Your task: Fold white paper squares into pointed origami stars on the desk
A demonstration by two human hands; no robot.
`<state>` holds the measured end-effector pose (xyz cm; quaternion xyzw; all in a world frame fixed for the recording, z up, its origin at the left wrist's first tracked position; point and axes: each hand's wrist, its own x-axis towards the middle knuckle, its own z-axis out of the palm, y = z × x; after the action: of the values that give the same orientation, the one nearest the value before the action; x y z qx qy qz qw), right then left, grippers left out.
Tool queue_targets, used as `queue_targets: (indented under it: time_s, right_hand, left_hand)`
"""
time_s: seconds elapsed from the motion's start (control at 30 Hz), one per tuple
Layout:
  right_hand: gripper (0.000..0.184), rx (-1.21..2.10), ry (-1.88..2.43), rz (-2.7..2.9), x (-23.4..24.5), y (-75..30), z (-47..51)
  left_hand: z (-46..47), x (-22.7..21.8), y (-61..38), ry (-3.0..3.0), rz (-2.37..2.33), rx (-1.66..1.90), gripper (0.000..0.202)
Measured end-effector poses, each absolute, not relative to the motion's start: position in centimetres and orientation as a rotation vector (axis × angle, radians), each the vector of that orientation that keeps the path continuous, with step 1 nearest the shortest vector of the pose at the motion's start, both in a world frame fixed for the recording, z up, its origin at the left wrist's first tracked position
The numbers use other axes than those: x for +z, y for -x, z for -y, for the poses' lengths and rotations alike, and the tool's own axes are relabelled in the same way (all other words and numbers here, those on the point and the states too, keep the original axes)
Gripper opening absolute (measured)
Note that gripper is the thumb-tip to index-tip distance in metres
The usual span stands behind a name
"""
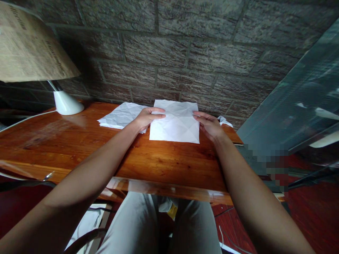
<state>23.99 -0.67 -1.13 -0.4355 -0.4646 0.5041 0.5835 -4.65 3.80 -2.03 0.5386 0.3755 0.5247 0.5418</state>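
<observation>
A white sheet of paper [174,123] with crossing crease lines is held up over the desk, facing me. My left hand [148,118] pinches its left edge between thumb and fingers. At the opposite edge, my right hand [210,124] grips the sheet the same way, some fingers hidden behind it. A stack of creased white paper [122,114] lies on the desk just left of the sheet, partly covered by my left hand and forearm. Behind my right hand a small piece of folded white paper [225,121] is partly visible.
The wooden desk [161,165] stands against a dark brick wall [169,53]. A lamp [66,102] with a printed shade is at the left, its white cord running off the desk. On the right is a greenish glass panel [286,91]. My legs are under the front edge.
</observation>
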Motion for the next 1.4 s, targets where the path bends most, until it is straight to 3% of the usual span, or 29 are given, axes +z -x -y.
queue_targets:
  time_s: [0.73, 0.97, 1.2, 1.4]
  right_hand:
    - [0.053, 0.987, 1.089, 1.113, -1.5, -24.1, 0.2]
    - [0.048, 0.914, 1.14, 1.152, -1.2, -23.6, 0.4]
    - [0.04, 0.813, 1.095, 1.149, -1.2, -24.0, 0.0]
    - [0.034, 0.648, 0.974, 1.141, -1.2, -23.8, -0.5]
  left_hand:
    - [-4.0, -2.2, 4.3, -1.277, -0.871, 1.237, 0.063]
    - [-4.9, -2.2, 4.4, -1.415, -0.989, 1.597, 0.036]
    - [-5.1, -2.2, 4.9, -1.64, -1.053, 1.551, 0.019]
    - [-4.9, -1.8, 4.9, -1.792, -1.009, 1.696, 0.023]
